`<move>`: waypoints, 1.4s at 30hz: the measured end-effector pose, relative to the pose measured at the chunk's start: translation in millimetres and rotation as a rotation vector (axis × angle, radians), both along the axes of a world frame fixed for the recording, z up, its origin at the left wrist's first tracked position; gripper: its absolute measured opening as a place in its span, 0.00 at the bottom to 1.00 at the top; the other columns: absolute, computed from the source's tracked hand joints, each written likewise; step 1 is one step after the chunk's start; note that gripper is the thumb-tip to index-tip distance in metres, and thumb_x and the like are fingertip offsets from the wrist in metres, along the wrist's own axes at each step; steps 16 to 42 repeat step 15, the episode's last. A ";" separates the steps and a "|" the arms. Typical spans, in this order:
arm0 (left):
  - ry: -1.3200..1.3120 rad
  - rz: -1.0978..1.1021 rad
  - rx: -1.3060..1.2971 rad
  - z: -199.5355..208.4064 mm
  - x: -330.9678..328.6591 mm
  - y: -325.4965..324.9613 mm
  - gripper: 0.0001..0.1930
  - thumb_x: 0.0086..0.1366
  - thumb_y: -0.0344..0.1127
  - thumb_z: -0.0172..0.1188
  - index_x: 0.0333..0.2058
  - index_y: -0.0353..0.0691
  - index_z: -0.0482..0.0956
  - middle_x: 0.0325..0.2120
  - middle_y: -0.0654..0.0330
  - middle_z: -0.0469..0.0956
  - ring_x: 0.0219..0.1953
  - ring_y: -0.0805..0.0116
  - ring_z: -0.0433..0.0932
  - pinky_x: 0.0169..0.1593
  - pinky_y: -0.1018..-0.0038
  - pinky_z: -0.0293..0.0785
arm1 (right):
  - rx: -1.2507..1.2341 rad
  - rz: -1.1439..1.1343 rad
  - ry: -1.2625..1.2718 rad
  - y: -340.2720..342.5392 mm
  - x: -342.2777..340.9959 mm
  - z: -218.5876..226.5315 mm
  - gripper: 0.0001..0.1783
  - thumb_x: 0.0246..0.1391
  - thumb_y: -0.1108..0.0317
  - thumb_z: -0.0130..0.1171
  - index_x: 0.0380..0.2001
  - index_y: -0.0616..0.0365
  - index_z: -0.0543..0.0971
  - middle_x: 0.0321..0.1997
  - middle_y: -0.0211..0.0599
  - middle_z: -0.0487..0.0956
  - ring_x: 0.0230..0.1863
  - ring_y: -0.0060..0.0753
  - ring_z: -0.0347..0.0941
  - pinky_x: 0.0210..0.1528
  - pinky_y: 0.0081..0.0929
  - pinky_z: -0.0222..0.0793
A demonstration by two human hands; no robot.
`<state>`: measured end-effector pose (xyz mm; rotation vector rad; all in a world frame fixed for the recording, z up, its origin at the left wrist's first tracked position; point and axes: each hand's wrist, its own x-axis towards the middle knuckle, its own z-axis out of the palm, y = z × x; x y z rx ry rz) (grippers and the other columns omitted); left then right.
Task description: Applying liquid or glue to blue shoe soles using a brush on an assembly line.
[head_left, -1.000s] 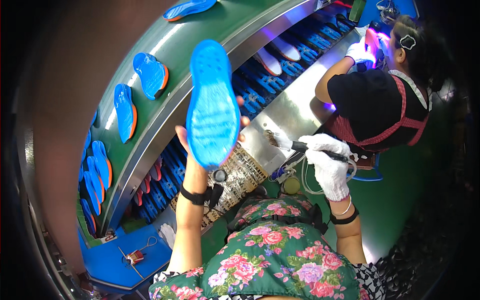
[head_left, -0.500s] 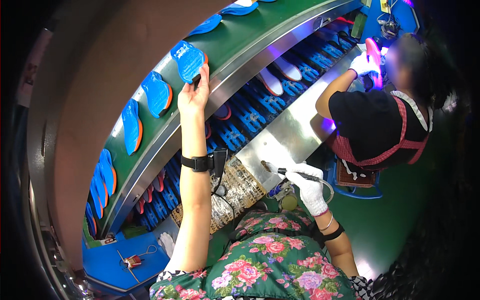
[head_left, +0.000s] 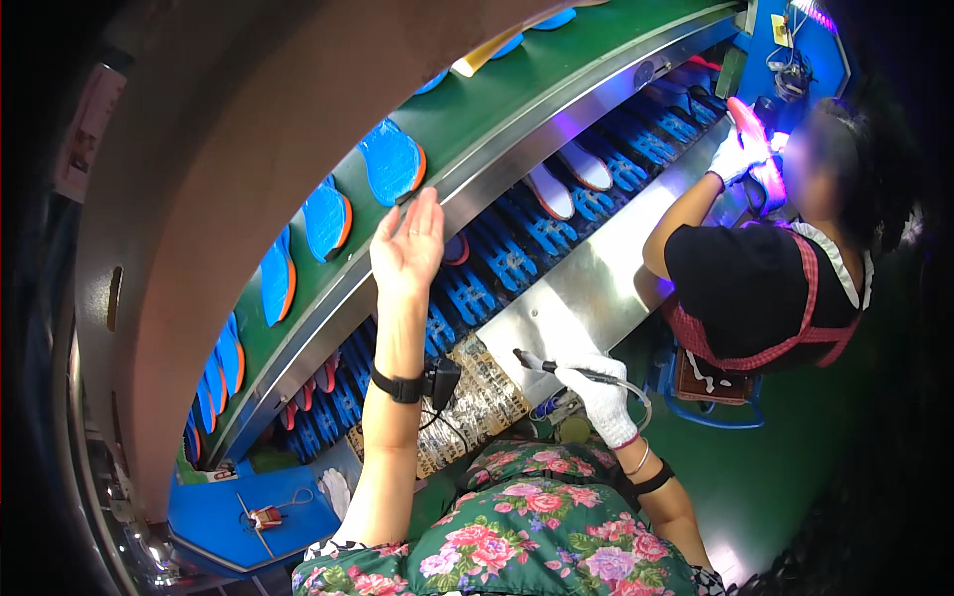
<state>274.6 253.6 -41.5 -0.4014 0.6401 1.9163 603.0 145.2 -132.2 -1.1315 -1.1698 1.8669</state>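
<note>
My bare left hand (head_left: pixel 409 248) is empty, palm up with its fingers stretched out, just short of a blue shoe sole (head_left: pixel 391 161) with an orange edge. That sole lies on the green conveyor belt (head_left: pixel 502 104), beyond the fingertips. In a white knit glove, my right hand (head_left: pixel 600 399) is closed around a brush (head_left: pixel 537 363) with a dark handle. A clear tube (head_left: pixel 647 402) loops from the handle's rear end. The brush tip hangs over the metal ledge.
More blue soles (head_left: pixel 326 219) lie along the belt. Below it, a lower rack (head_left: pixel 509 260) of blue holders carries white-lined shoe pieces (head_left: pixel 550 192). A co-worker (head_left: pixel 765 283) sits at the right, holding a pink shoe piece (head_left: pixel 752 129). A blue table (head_left: pixel 214 512) stands at lower left.
My left hand has let go of the sole and drawn back toward me, its fingers now straightened. The sole stays on the belt. My right hand still grips the brush. The view has shifted slightly.
</note>
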 end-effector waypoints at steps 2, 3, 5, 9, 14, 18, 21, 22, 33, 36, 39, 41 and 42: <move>0.195 -0.139 -0.054 2.1 19.0 4.7 0.29 0.69 0.31 0.53 0.66 0.28 0.59 0.67 0.41 0.65 0.70 0.47 0.64 0.71 0.55 0.62 | -0.003 0.012 -0.009 1.2 0.0 -1.2 0.12 0.52 0.77 0.69 0.42 0.64 0.87 0.38 0.38 0.87 0.37 0.24 0.82 0.43 0.22 0.77; 0.225 -0.210 -0.048 -0.8 22.4 17.5 0.30 0.68 0.31 0.55 0.66 0.29 0.60 0.65 0.42 0.66 0.69 0.47 0.65 0.69 0.56 0.63 | -0.002 -0.002 -0.005 3.1 -0.6 -2.1 0.12 0.53 0.77 0.69 0.42 0.65 0.87 0.38 0.38 0.88 0.37 0.24 0.82 0.44 0.22 0.77; 0.254 -0.285 -0.045 -6.0 28.1 53.8 0.30 0.67 0.31 0.56 0.66 0.29 0.60 0.64 0.42 0.67 0.67 0.48 0.67 0.68 0.57 0.64 | -0.031 -0.028 0.028 1.1 -1.6 -4.3 0.12 0.53 0.76 0.68 0.42 0.65 0.87 0.39 0.38 0.88 0.38 0.24 0.82 0.45 0.21 0.77; 0.879 -0.320 -0.203 -24.9 34.5 163.8 0.35 0.65 0.32 0.60 0.68 0.30 0.58 0.60 0.44 0.71 0.66 0.50 0.68 0.63 0.59 0.67 | 0.039 -0.044 0.010 6.9 -0.8 -9.4 0.09 0.53 0.77 0.68 0.39 0.66 0.87 0.40 0.38 0.87 0.40 0.25 0.82 0.46 0.23 0.77; 1.687 -0.523 -0.604 -53.0 -29.0 265.4 0.44 0.60 0.35 0.66 0.70 0.27 0.53 0.67 0.42 0.63 0.69 0.51 0.64 0.67 0.56 0.62 | -0.039 -0.014 0.046 11.8 -1.9 -9.8 0.08 0.52 0.77 0.68 0.38 0.64 0.87 0.40 0.41 0.87 0.42 0.30 0.83 0.49 0.25 0.77; 1.691 -0.526 -0.588 -55.1 -23.1 277.5 0.44 0.60 0.35 0.66 0.70 0.27 0.53 0.67 0.42 0.63 0.69 0.51 0.64 0.67 0.56 0.62 | 0.019 -0.035 0.049 9.7 -0.9 -18.9 0.08 0.53 0.77 0.68 0.37 0.64 0.88 0.40 0.41 0.87 0.43 0.30 0.83 0.50 0.26 0.77; 1.691 -0.526 -0.588 -55.1 -23.1 277.5 0.44 0.60 0.35 0.66 0.70 0.27 0.53 0.67 0.42 0.63 0.69 0.51 0.64 0.67 0.56 0.62 | 0.019 -0.035 0.049 9.7 -0.9 -18.9 0.08 0.53 0.77 0.68 0.37 0.64 0.88 0.40 0.41 0.87 0.43 0.30 0.83 0.50 0.26 0.77; 1.691 -0.526 -0.588 -55.1 -23.1 277.5 0.44 0.60 0.35 0.66 0.70 0.27 0.53 0.67 0.42 0.63 0.69 0.51 0.64 0.67 0.56 0.62 | 0.019 -0.035 0.049 9.7 -0.9 -18.9 0.08 0.53 0.77 0.68 0.37 0.64 0.88 0.40 0.41 0.87 0.43 0.30 0.83 0.50 0.26 0.77; 1.691 -0.526 -0.588 -55.1 -23.1 277.5 0.44 0.60 0.35 0.66 0.70 0.27 0.53 0.67 0.42 0.63 0.69 0.51 0.64 0.67 0.56 0.62 | 0.019 -0.035 0.049 9.7 -0.9 -18.9 0.08 0.53 0.77 0.68 0.37 0.64 0.88 0.40 0.41 0.87 0.43 0.30 0.83 0.50 0.26 0.77; 1.691 -0.526 -0.588 -55.1 -23.1 277.5 0.44 0.60 0.35 0.66 0.70 0.27 0.53 0.67 0.42 0.63 0.69 0.51 0.64 0.67 0.56 0.62 | 0.019 -0.035 0.049 9.7 -0.9 -18.9 0.08 0.53 0.77 0.68 0.37 0.64 0.88 0.40 0.41 0.87 0.43 0.30 0.83 0.50 0.26 0.77; 1.691 -0.526 -0.588 -55.1 -23.1 277.5 0.44 0.60 0.35 0.66 0.70 0.27 0.53 0.67 0.42 0.63 0.69 0.51 0.64 0.67 0.56 0.62 | 0.019 -0.035 0.049 9.7 -0.9 -18.9 0.08 0.53 0.77 0.68 0.37 0.64 0.88 0.40 0.41 0.87 0.43 0.30 0.83 0.50 0.26 0.77; 1.691 -0.526 -0.588 -55.1 -23.1 277.5 0.44 0.60 0.35 0.66 0.70 0.27 0.53 0.67 0.42 0.63 0.69 0.51 0.64 0.67 0.56 0.62 | 0.019 -0.035 0.049 9.7 -0.9 -18.9 0.08 0.53 0.77 0.68 0.37 0.64 0.88 0.40 0.41 0.87 0.43 0.30 0.83 0.50 0.26 0.77; 1.691 -0.526 -0.588 -55.1 -23.1 277.5 0.44 0.60 0.35 0.66 0.70 0.27 0.53 0.67 0.42 0.63 0.69 0.51 0.64 0.67 0.56 0.62 | 0.019 -0.035 0.049 9.7 -0.9 -18.9 0.08 0.53 0.77 0.68 0.37 0.64 0.88 0.40 0.41 0.87 0.43 0.30 0.83 0.50 0.26 0.77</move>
